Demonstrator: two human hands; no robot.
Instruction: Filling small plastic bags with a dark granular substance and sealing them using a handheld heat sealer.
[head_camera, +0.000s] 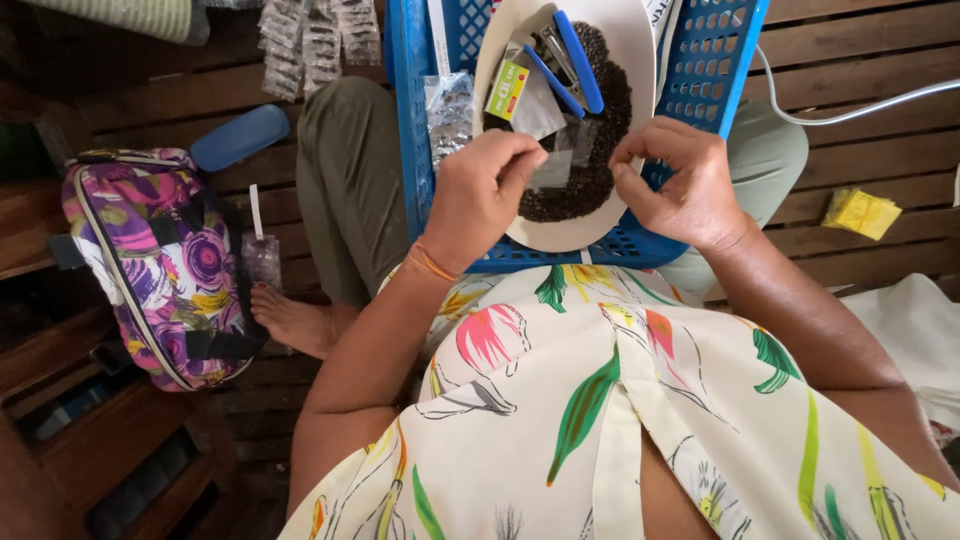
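Note:
My left hand (478, 196) and my right hand (680, 180) pinch the two sides of a small clear plastic bag (560, 160) between them, just above a white plate (560, 232). The plate holds a heap of small dark seeds (600, 120), a blue-handled stapler (568, 60) and a small yellow-green packet (508, 88). It rests in a blue plastic basket (712, 60) on my lap. An orange band circles my left wrist.
A flowered bag (160, 262) stands at the left beside a blue case (238, 136). Filled clear packets (450, 112) lie in the basket's left side, more hang at top (315, 45). A yellow packet (860, 212) and a white cable (860, 108) lie on the wooden slats.

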